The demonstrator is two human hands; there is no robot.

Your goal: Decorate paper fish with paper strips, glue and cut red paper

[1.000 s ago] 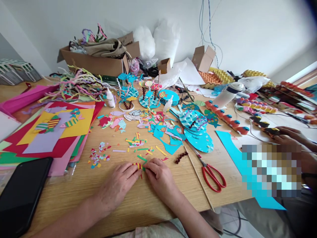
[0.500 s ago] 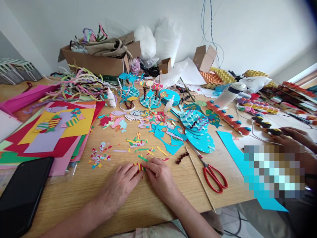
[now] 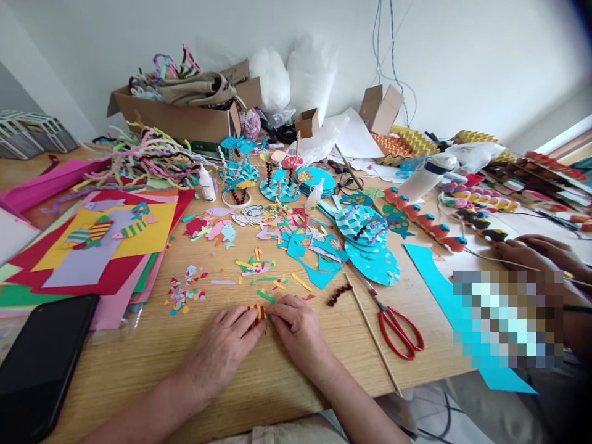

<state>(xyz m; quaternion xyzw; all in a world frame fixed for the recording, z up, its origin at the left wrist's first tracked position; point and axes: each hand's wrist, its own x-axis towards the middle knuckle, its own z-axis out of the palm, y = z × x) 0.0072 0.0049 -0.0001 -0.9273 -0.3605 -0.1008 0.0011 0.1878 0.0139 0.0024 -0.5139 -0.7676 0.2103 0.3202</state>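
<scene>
Left hand, right hand hold striped paper — well inside the tabletop edge.

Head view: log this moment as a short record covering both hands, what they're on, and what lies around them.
Left hand: fingers on a striped paper piece
Right hand: fingertips at the piece's green end
Piece: red and yellow stripes, partly hidden by fingers
Right of hands: dark fuzzy coil, wooden stick, red-handled scissors
Left of hands: black phone, stacked coloured paper
Far right: co-worker's hands, partly pixelated area nearby
</scene>
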